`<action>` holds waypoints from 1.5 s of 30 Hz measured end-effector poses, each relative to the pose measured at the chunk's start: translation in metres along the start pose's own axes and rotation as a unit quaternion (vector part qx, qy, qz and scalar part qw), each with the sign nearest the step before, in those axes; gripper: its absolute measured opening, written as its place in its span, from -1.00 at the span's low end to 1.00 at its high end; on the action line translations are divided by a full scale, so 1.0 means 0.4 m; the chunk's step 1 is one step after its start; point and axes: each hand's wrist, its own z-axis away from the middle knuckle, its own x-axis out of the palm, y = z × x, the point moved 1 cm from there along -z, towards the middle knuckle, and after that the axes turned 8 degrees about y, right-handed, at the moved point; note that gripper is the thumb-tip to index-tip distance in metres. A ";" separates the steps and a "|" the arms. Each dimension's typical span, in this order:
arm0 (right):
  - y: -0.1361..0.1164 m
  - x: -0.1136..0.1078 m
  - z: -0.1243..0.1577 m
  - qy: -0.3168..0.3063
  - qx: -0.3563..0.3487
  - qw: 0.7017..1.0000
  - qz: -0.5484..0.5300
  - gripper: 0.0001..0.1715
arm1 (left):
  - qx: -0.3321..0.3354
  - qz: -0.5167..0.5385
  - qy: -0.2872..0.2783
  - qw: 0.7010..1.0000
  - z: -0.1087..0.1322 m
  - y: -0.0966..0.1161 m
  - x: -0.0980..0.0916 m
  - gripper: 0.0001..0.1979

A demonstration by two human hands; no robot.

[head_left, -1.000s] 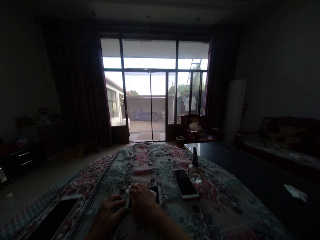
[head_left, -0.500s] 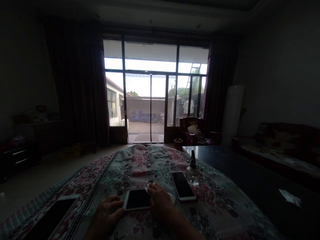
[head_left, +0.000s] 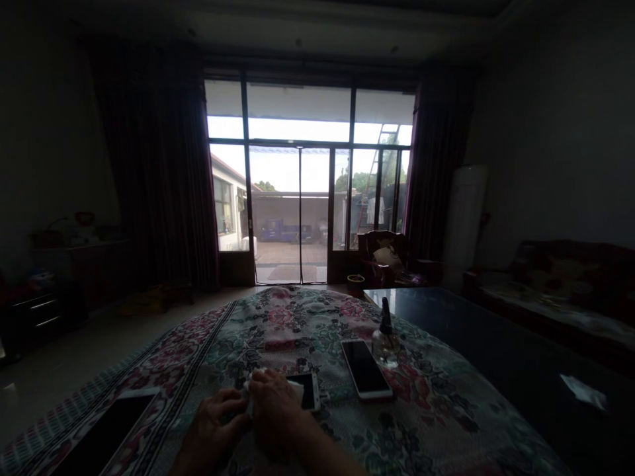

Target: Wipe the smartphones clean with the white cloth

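Note:
A white-edged smartphone (head_left: 311,391) lies flat on the flowered tablecloth (head_left: 292,317), its dark screen up. Curled at the phone's left end is my left hand (head_left: 214,420), fingers and thumb closed on its edge; that contact is partly hidden. My right hand (head_left: 276,404) presses a folded white cloth (head_left: 297,389) onto the left part of the screen, fingers bunched over it. Right of my hands lies a second white-framed phone (head_left: 367,369), beside a clear spray bottle (head_left: 385,344) with a black top. A larger dark-screened device (head_left: 106,430) lies at the lower left.
A dark glossy table (head_left: 441,317) adjoins on the right, with a small crumpled packet (head_left: 584,393) on it. Beyond stand a wooden armchair (head_left: 381,254) and a sofa (head_left: 560,284). Glass doors (head_left: 290,211) let in light at the back; the room is dim.
My right hand has slid left across the phone with the white cloth, uncovering the phone's right end. My left hand stays at the left end.

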 end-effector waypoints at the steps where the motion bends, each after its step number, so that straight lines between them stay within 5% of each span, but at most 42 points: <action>1: -0.002 0.004 -0.004 -0.005 -0.012 1.000 0.001 -0.66 | 0.008 0.005 -0.003 1.000 0.000 0.002 0.000 -0.69; 18: 0.153 -0.051 0.201 0.087 0.049 0.995 0.023 -0.32 | -0.007 -0.039 0.003 0.999 0.001 -0.005 0.009 -0.70; 28: 0.138 -0.047 0.217 0.068 0.077 0.995 -0.005 -0.22 | -0.004 -0.026 -0.025 0.999 0.003 -0.023 0.011 -0.72; 35: 0.071 -0.027 0.194 0.108 0.095 0.989 -0.014 -0.40 | 0.012 -0.030 -0.011 0.999 0.002 -0.029 0.018 -0.73; 45: 0.006 0.028 0.155 0.087 0.059 0.992 -0.063 -0.51 | 0.002 -0.042 -0.010 0.999 0.000 -0.039 0.017 -0.76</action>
